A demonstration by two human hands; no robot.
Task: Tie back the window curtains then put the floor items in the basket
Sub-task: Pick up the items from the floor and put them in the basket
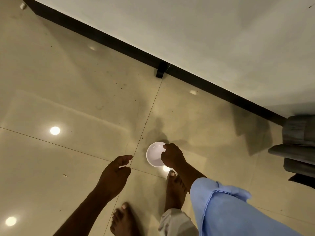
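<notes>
White bowl (155, 155) is sitting in the grasp of the right hand (172, 156), whose fingers (166, 147) are curling over its rim on the side nearest the wrist, above the glossy beige floor (68, 92). Just left of those fingers, the left hand (115, 171) is hanging relaxed and grasping nothing, its fingers loosely bent. Bare feet (173, 189) are standing below the hands. Grey curtain (298, 138) folds are hanging well to the right of the fingers, beside the dark skirting (105, 38).

Black doorstop (160, 71) against dark skirting (105, 39).
</notes>
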